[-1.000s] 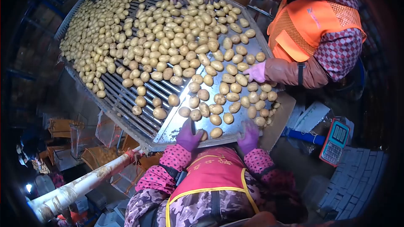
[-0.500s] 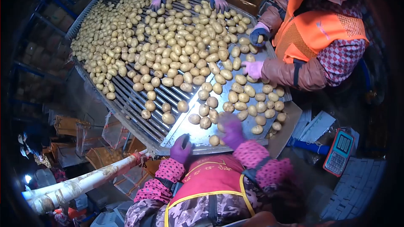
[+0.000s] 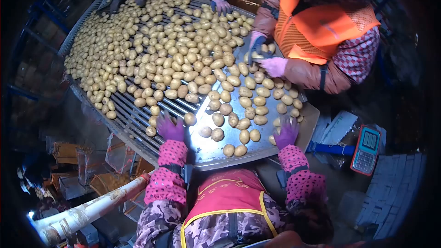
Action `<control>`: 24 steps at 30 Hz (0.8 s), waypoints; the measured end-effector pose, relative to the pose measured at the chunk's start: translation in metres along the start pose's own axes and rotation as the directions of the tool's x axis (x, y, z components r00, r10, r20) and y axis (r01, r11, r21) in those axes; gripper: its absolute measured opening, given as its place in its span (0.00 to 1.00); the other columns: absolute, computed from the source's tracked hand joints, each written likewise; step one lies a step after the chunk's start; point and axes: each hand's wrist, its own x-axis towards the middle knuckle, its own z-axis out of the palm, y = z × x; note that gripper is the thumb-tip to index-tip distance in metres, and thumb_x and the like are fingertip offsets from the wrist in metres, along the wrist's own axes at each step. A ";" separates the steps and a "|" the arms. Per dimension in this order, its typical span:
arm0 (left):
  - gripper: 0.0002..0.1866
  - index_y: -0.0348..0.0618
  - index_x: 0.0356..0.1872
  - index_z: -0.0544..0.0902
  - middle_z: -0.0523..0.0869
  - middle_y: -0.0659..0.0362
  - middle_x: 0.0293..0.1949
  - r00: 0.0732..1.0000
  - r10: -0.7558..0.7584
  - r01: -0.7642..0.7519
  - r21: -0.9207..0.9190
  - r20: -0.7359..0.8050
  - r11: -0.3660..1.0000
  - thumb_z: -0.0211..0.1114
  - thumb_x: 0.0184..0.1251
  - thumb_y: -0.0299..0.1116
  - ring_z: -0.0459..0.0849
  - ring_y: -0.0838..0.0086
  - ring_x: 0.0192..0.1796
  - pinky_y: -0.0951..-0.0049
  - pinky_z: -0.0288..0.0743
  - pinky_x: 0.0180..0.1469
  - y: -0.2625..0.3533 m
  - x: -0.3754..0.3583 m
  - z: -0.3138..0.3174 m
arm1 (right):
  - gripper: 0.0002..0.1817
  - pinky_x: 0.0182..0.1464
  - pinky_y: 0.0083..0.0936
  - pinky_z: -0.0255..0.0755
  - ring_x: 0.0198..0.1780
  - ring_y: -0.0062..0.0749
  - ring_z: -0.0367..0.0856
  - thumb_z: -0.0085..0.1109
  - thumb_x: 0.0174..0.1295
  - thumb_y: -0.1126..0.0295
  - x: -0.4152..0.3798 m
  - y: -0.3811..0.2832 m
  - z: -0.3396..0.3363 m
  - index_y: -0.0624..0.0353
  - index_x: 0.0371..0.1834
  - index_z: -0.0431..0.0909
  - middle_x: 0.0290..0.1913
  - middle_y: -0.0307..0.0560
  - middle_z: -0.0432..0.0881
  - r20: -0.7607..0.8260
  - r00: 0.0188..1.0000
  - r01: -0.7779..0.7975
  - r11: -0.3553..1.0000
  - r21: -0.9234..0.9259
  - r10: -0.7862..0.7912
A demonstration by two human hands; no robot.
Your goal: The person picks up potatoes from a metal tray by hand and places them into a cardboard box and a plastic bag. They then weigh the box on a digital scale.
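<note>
My left hand (image 3: 170,128), in a purple glove, reaches over the slatted part of the sorting table (image 3: 138,131). Its fingers are spread beside a few potatoes (image 3: 153,120) near the slats' front edge. At the right side of the smooth metal plate (image 3: 206,149), my right hand (image 3: 286,133) has its fingers apart, close to or touching potatoes (image 3: 276,122) there. Part of those potatoes is hidden by the hand. Between my hands, several loose potatoes (image 3: 217,134) lie on the plate.
A large heap of potatoes (image 3: 161,50) covers the slats. A co-worker in an orange vest (image 3: 321,27) handles potatoes at the right; another person's gloved hand (image 3: 221,7) is at the far edge. A scale display (image 3: 366,150) and a white pole (image 3: 92,206) flank me.
My left hand has moved forward from the front edge onto the slats. My right hand has gone right across the plate. The orange-vested co-worker's hands have come together, and the view has shifted slightly.
</note>
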 end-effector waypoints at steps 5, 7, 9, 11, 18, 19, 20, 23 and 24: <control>0.29 0.43 0.61 0.85 0.87 0.44 0.56 0.950 0.132 -0.122 -0.053 0.284 0.991 0.70 0.66 0.51 0.84 0.48 0.62 0.37 0.72 0.62 0.047 0.026 0.002 | 0.39 0.82 0.69 0.49 0.82 0.69 0.59 0.70 0.63 0.50 -0.088 -0.040 0.004 0.51 0.78 0.75 0.81 0.53 0.69 -0.044 0.999 -0.023 0.995 0.093 0.027; 0.19 0.47 0.52 0.86 0.85 0.49 0.54 0.835 0.419 -0.394 -0.144 0.357 0.908 0.66 0.68 0.46 0.82 0.48 0.60 0.41 0.72 0.57 0.102 0.009 -0.020 | 0.39 0.81 0.69 0.50 0.81 0.69 0.59 0.70 0.63 0.50 -0.099 -0.056 -0.004 0.51 0.77 0.75 0.80 0.55 0.69 -0.028 0.999 -0.016 0.996 0.090 0.019; 0.19 0.48 0.54 0.85 0.80 0.49 0.63 0.753 0.478 -0.454 -0.169 0.452 0.875 0.67 0.66 0.45 0.74 0.44 0.67 0.39 0.65 0.66 0.152 -0.024 -0.045 | 0.39 0.81 0.69 0.51 0.81 0.69 0.60 0.69 0.62 0.50 -0.110 -0.068 -0.017 0.51 0.77 0.76 0.79 0.56 0.70 -0.005 1.000 -0.005 0.991 0.136 0.006; 0.39 0.51 0.75 0.76 0.73 0.46 0.75 0.663 0.625 -0.510 -0.362 0.412 0.780 0.71 0.62 0.48 0.67 0.36 0.76 0.36 0.60 0.77 0.148 -0.069 0.000 | 0.39 0.81 0.70 0.51 0.81 0.69 0.60 0.70 0.61 0.50 -0.112 -0.075 -0.026 0.51 0.76 0.76 0.79 0.57 0.70 0.013 1.000 0.017 0.976 0.219 -0.020; 0.29 0.47 0.62 0.81 0.81 0.52 0.63 0.416 0.868 -0.622 -0.610 0.272 0.490 0.73 0.58 0.42 0.74 0.46 0.70 0.41 0.66 0.74 0.125 -0.111 -0.059 | 0.34 0.77 0.63 0.61 0.76 0.60 0.70 0.75 0.58 0.54 -0.068 -0.012 0.001 0.51 0.69 0.83 0.73 0.57 0.78 -0.065 0.979 0.206 0.934 0.294 -0.195; 0.27 0.47 0.59 0.81 0.82 0.53 0.61 0.445 0.845 -0.589 -0.614 0.295 0.525 0.73 0.59 0.42 0.74 0.48 0.70 0.40 0.66 0.74 0.119 -0.112 -0.065 | 0.33 0.76 0.63 0.62 0.75 0.59 0.70 0.77 0.57 0.56 -0.055 -0.008 0.003 0.52 0.68 0.83 0.72 0.57 0.79 0.004 0.997 0.070 0.948 0.309 -0.075; 0.25 0.47 0.57 0.82 0.82 0.55 0.59 0.472 0.822 -0.555 -0.618 0.318 0.557 0.73 0.59 0.43 0.74 0.50 0.70 0.40 0.65 0.74 0.113 -0.111 -0.069 | 0.33 0.75 0.63 0.62 0.74 0.58 0.71 0.76 0.57 0.56 -0.045 -0.011 0.008 0.52 0.67 0.84 0.71 0.57 0.79 -0.030 0.995 0.101 0.951 0.293 -0.096; 0.21 0.46 0.53 0.84 0.83 0.55 0.54 0.520 0.764 -0.462 -0.626 0.382 0.628 0.73 0.58 0.40 0.75 0.50 0.68 0.42 0.67 0.73 0.101 -0.111 -0.079 | 0.31 0.74 0.62 0.63 0.73 0.58 0.72 0.76 0.57 0.57 -0.018 -0.043 0.013 0.54 0.64 0.84 0.69 0.57 0.80 -0.084 0.982 0.191 0.886 0.422 -0.171; 0.21 0.45 0.52 0.84 0.83 0.55 0.54 0.498 0.745 -0.414 -0.634 0.443 0.653 0.73 0.58 0.39 0.75 0.50 0.67 0.43 0.67 0.73 0.100 -0.107 -0.085 | 0.30 0.74 0.61 0.63 0.73 0.58 0.71 0.76 0.57 0.56 -0.013 -0.075 0.006 0.54 0.63 0.85 0.69 0.56 0.80 -0.079 0.958 0.280 0.844 0.457 -0.275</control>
